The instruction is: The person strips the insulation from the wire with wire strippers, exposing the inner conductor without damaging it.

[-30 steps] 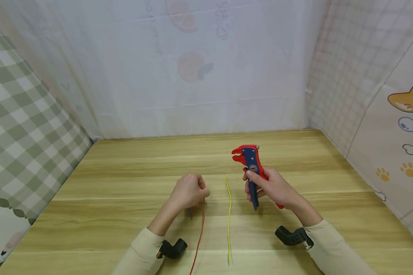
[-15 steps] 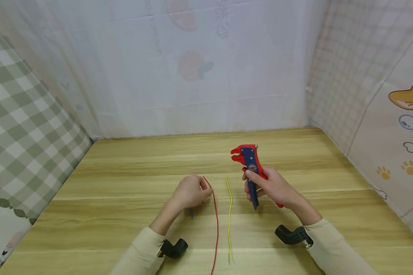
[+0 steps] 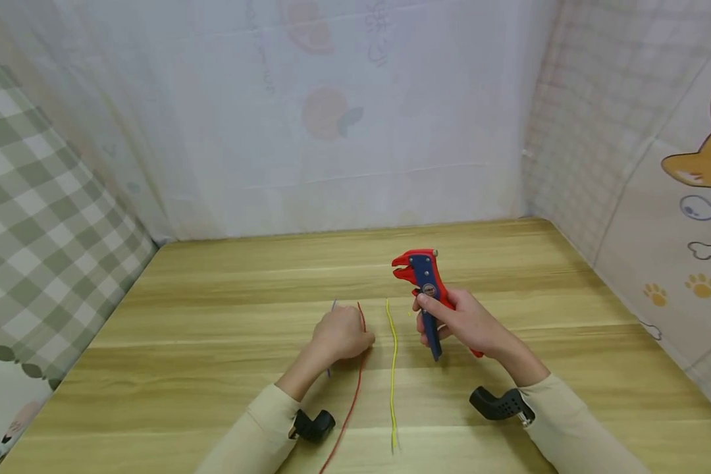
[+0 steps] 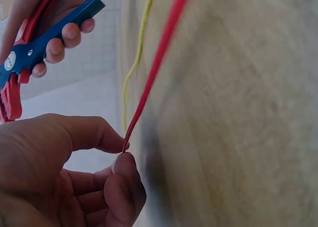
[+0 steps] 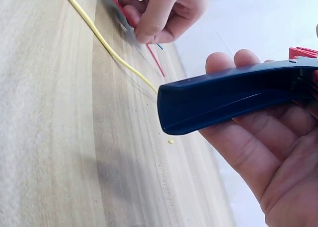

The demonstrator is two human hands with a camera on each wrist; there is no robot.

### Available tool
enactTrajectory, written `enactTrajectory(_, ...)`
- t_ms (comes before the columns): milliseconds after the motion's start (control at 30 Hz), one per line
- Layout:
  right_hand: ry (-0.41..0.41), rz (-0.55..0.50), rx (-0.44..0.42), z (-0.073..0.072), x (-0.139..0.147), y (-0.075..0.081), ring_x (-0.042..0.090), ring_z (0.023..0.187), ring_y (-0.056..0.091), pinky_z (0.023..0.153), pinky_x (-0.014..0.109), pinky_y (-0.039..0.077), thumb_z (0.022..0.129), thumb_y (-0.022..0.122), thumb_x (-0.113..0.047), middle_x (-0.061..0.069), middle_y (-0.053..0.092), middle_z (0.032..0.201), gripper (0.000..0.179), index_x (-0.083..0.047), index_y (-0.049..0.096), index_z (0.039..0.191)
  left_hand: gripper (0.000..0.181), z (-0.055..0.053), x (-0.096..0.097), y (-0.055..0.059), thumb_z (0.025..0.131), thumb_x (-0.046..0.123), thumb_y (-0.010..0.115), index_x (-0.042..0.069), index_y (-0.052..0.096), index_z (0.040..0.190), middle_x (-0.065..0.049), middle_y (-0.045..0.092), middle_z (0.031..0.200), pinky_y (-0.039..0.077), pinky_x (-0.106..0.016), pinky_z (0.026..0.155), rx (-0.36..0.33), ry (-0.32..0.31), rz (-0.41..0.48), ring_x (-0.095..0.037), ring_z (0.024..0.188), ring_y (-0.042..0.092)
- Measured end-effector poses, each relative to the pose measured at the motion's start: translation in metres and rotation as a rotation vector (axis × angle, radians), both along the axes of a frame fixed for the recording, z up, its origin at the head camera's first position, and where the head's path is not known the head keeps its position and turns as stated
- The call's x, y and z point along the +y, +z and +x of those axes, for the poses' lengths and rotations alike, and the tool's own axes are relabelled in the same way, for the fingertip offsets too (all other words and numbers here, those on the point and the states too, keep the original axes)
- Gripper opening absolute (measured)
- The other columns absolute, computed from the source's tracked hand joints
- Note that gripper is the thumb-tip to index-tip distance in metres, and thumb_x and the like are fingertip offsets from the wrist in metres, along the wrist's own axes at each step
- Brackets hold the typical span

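My left hand pinches a red wire between thumb and forefinger. In the head view the wire's far end sticks out past the knuckles, and the rest runs toward the near table edge. My right hand grips red and blue wire strippers by the handles, with their red nose pointing up and left. Between the hands lies a yellow wire, stretched lengthwise on the table. A blue wire lies mostly hidden under the left hand.
The wood-grain table ends at a pale curtain at the back and patterned cloths on both sides. A tiny yellow scrap lies near the yellow wire. Black camera mounts jut from both sleeves.
The left hand has moved right and slightly nearer, over the red wire. The wire's near part swung right, then back left. The right hand stays nearly still with the strippers.
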State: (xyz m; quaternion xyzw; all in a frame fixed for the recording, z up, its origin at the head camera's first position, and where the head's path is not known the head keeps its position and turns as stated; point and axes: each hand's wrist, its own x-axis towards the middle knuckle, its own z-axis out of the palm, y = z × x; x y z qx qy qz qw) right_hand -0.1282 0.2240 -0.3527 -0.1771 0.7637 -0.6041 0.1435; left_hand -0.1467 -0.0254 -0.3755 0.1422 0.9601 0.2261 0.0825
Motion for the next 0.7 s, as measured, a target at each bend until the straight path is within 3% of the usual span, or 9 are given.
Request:
enactTrajectory(100,0.006,0.002,-0.001,-0.001,-0.001,0.0,0.024,0.074,0.074,0.076,0.042,0.065,0.113,0.049,-0.029,0.015,0.069,0.09,0.047,0.017,0.052,0.123,0.048,0.003,-0.008,0.008,0.085,0.012,0.065,0.02,0.034,0.05,0.011,0.023,0.047,0.018,-0.022,0.045,-0.017,0.007,0.068,-0.007,0.046,0.022)
enactTrajectory(333,-0.011,0.028,0.012,-0.003,0.0,0.001,0.024,0.076,0.075,0.077,0.039,0.065,0.111,0.054,-0.027,0.016,0.07,0.091,0.047,0.018,0.053,0.123,0.006,0.007,-0.025,0.04,0.088,0.011,0.062,0.01,0.064,0.083,0.005,0.061,0.061,0.036,-0.024,0.053,0.02,-0.071,0.223,-0.008,0.05,0.047)
enactTrajectory(433,-0.007,0.034,0.017,-0.002,0.0,0.001,0.025,0.076,0.075,0.077,0.04,0.065,0.111,0.056,-0.027,0.017,0.07,0.091,0.046,0.018,0.054,0.12,0.012,0.006,-0.029,0.051,0.091,0.008,0.058,0.007,0.069,0.096,-0.002,0.071,0.069,0.04,-0.024,0.052,-0.012,-0.104,0.281,-0.013,0.054,0.061)
enactTrajectory(533,-0.008,0.033,0.013,-0.001,0.0,0.001,0.026,0.076,0.075,0.077,0.04,0.065,0.11,0.056,-0.026,0.018,0.07,0.091,0.045,0.018,0.054,0.119,0.016,0.006,-0.033,0.057,0.096,0.006,0.055,0.006,0.069,0.104,-0.006,0.072,0.076,0.043,-0.024,0.053,-0.019,-0.11,0.322,-0.022,0.064,0.071)
enactTrajectory(700,-0.005,0.04,0.018,0.0,0.001,0.001,0.026,0.076,0.075,0.077,0.039,0.065,0.11,0.057,-0.024,0.018,0.07,0.09,0.043,0.017,0.053,0.119,0.014,0.006,-0.036,0.057,0.103,0.007,0.057,0.007,0.07,0.109,-0.004,0.068,0.08,0.05,-0.027,0.057,0.054,-0.065,0.396,-0.027,0.068,0.072)
